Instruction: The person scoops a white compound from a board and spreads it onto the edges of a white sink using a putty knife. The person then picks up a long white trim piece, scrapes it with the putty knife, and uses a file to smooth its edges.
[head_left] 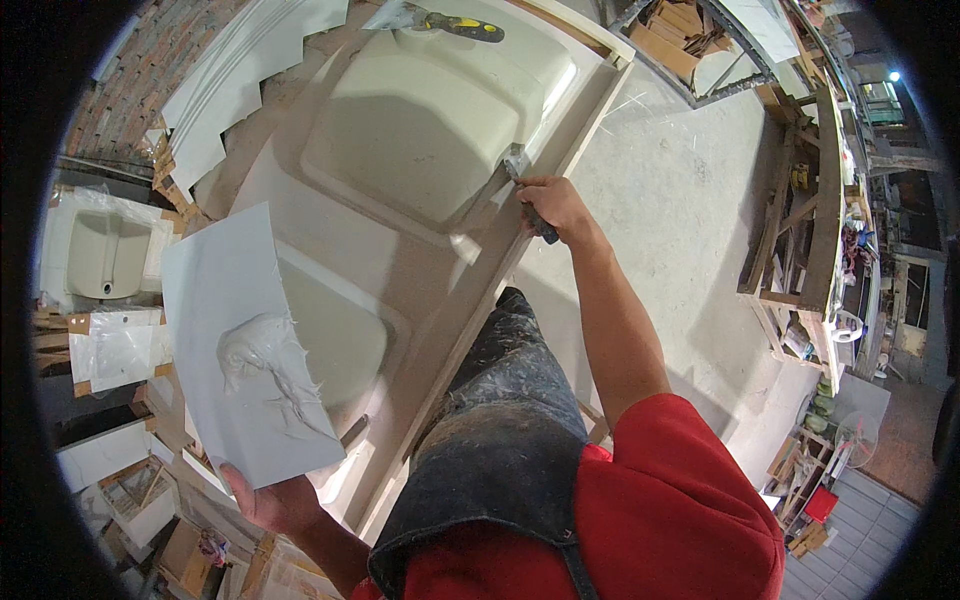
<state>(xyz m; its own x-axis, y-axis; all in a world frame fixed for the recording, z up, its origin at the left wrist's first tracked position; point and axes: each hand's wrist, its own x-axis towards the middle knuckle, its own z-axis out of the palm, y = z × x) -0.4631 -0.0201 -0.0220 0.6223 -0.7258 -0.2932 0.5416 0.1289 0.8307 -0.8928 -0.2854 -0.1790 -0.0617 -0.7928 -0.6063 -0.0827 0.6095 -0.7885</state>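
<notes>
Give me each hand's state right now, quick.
Left hand: holding a white board by its near edge, with white paste on top.
Right hand: closed around a dark-handled scraper.

White board (pixel 215 290), off-white paste (pixel 262 358), 2 cream basin shapes (pixel 420 130), red shirt (pixel 680 490), pale-smeared black apron (pixel 490 470), yellow-and-black scraper handle (pixel 465 28).

Paste (pixel 268 365) sat on the sheet (pixel 218 285) above the counter's (pixel 400 258) left side; a scraper (pixel 455 25) lay toward its far edge.
</notes>
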